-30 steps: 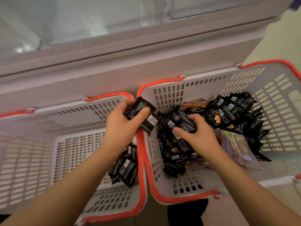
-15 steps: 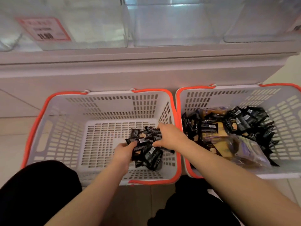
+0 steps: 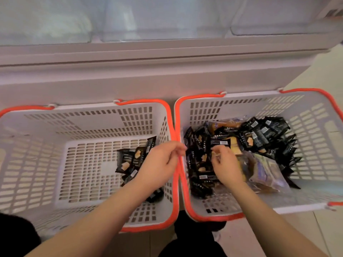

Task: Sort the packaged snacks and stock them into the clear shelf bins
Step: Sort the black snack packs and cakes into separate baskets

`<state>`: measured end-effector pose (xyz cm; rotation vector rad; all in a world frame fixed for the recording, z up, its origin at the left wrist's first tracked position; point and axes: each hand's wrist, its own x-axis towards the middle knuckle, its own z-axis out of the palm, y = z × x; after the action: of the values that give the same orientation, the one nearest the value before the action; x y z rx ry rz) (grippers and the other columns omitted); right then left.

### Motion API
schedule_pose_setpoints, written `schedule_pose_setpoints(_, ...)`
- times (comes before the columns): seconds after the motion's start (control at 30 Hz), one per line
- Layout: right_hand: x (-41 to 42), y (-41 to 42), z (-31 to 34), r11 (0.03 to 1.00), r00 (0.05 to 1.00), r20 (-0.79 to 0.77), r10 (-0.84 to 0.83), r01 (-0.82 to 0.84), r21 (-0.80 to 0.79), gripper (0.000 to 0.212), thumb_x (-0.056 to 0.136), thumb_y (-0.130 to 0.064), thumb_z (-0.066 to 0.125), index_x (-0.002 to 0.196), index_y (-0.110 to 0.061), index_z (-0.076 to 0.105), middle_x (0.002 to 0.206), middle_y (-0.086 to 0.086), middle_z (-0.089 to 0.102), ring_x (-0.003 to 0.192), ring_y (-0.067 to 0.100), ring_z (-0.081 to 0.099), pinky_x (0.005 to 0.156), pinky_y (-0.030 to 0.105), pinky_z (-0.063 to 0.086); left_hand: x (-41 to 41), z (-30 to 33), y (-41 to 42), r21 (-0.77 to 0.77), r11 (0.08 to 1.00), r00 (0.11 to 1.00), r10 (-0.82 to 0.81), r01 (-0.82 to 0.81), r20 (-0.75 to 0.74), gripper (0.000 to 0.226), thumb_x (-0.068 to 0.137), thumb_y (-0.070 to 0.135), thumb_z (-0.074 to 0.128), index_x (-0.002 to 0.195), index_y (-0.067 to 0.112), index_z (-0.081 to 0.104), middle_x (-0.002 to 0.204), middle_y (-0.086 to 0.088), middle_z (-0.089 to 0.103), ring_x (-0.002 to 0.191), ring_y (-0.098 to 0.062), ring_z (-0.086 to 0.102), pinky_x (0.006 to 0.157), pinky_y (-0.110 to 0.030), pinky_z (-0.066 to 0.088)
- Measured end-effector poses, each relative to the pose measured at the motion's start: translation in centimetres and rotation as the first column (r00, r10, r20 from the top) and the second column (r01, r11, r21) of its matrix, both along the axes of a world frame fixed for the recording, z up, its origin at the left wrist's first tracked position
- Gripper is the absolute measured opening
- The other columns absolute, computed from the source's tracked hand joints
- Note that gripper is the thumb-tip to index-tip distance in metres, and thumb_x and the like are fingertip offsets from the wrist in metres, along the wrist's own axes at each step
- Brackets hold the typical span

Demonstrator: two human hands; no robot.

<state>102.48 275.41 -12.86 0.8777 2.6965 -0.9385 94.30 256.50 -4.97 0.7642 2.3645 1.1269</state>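
The black snack packets (image 3: 230,145) lie heaped in the right basket (image 3: 315,127), right of centre in the frame, mixed with larger clear-wrapped packs (image 3: 267,173) at the heap's lower right. A smaller sorted pile (image 3: 130,160) sits in the left basket (image 3: 55,145), against its right wall.

My right hand (image 3: 225,166) is nearer the heap — fingers curled down onto the packets, fingertips just below one lying crosswise with its long axis left to right. Whether it has one pinched I cannot tell. My left hand (image 3: 161,162) hovers at the orange rims where the baskets meet, fingers loosely curled, nothing visibly held.

The next packet lies directly ahead of my right fingertips, toward the top of the frame.

Half a second ago both hands were down in the left basket on the sorted pile; now the right has crossed into the right basket and the left has risen to the rim. The clear shelf bins (image 3: 167,19) run along the top of the frame, blurred.
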Motion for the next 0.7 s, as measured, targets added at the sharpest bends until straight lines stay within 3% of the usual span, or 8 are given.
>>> schedule_pose_setpoints(0.1,0.4,3.6,-2.6,0.999,0.990,0.141,-0.002,0.007,-0.032,0.024,0.093,-0.009,0.048,0.115,-0.009,0.056,0.120,0.011,0.056,0.107,0.026,0.054,0.088,0.036,0.046,-0.2,0.6,4.6,0.024,0.979,0.972,-0.196,0.200,-0.127,0.031,0.087,0.011,0.041,0.107,0.013,0.064,0.094,0.008,0.064,0.089,-0.002,0.056,0.079,-0.014,0.044)
schedule_pose_setpoints(0.17,0.0,5.3,-3.9,1.000,0.990,0.141,0.017,-0.017,0.000,0.032,0.092,-0.004,0.045,0.122,-0.008,0.055,0.125,0.012,0.055,0.113,0.028,0.051,0.092,0.036,0.044,-0.7,-0.7,7.6,-0.141,0.934,0.917,-0.351,0.329,-0.190,0.029,0.093,0.017,0.041,0.115,0.015,0.059,0.106,0.002,0.062,0.098,-0.011,0.055,0.083,-0.028,0.046)
schedule_pose_setpoints(0.27,-1.2,6.7,-5.3,0.986,0.980,0.149,0.130,-0.144,0.081,0.043,0.089,-0.001,0.045,0.132,-0.008,0.047,0.137,0.012,0.048,0.126,0.027,0.042,0.102,0.034,0.036,-1.6,-3.9,11.2,-0.470,0.764,0.811,-0.564,0.442,-0.156,0.031,0.095,0.021,0.038,0.123,0.016,0.050,0.116,-0.003,0.054,0.107,-0.021,0.052,0.085,-0.040,0.047)
schedule_pose_setpoints(0.37,-2.4,7.4,-6.5,0.930,0.923,0.250,0.292,-0.335,0.153,0.053,0.091,-0.007,0.046,0.142,-0.011,0.034,0.149,0.008,0.034,0.137,0.024,0.029,0.111,0.034,0.025,-2.7,-6.9,13.7,-0.641,0.610,0.690,-0.704,0.465,-0.169,0.028,0.094,0.017,0.040,0.121,0.011,0.048,0.116,-0.007,0.052,0.107,-0.026,0.051,0.082,-0.038,0.046)
schedule_pose_setpoints(0.47,-2.7,7.2,-7.2,0.868,0.857,0.388,0.340,-0.445,0.221,0.060,0.092,-0.012,0.047,0.146,-0.014,0.021,0.151,0.009,0.025,0.137,0.029,0.025,0.111,0.040,0.028,-3.4,-9.4,14.8,-0.830,0.347,0.375,-0.909,0.437,-0.182,0.032,0.093,0.011,0.043,0.125,0.006,0.044,0.123,-0.012,0.046,0.113,-0.029,0.044,0.089,-0.037,0.039)
schedule_pose_setpoints(0.53,-2.6,6.8,-7.2,0.826,0.843,0.431,0.322,-0.473,0.308,0.053,0.091,-0.014,0.047,0.141,-0.012,0.028,0.141,0.012,0.032,0.129,0.032,0.033,0.105,0.042,0.032,-3.9,-11.1,15.0,-0.895,0.199,0.204,-0.971,0.400,-0.124,0.037,0.095,0.011,0.039,0.131,0.004,0.040,0.135,-0.015,0.039,0.124,-0.031,0.037,0.100,-0.038,0.034)
schedule_pose_setpoints(0.6,-2.5,6.6,-7.0,0.786,0.817,0.473,0.329,-0.515,0.342,0.043,0.090,-0.016,0.048,0.132,-0.011,0.038,0.135,0.014,0.036,0.124,0.033,0.035,0.103,0.043,0.033,-4.2,-12.3,15.2,-0.917,0.139,0.156,-0.984,0.374,-0.086,0.043,0.097,0.012,0.036,0.139,0.003,0.031,0.146,-0.017,0.029,0.133,-0.032,0.028,0.110,-0.040,0.025)
schedule_pose_setpoints(0.7,-2.2,7.0,-6.7,0.758,0.774,0.505,0.382,-0.575,0.308,0.041,0.089,-0.021,0.052,0.127,-0.011,0.043,0.135,0.015,0.037,0.124,0.033,0.034,0.101,0.042,0.034,-4.4,-13.1,15.8,-0.931,0.106,0.137,-0.989,0.348,-0.061,0.043,0.097,0.014,0.038,0.139,0.006,0.032,0.143,-0.014,0.035,0.132,-0.031,0.031,0.113,-0.040,0.020)
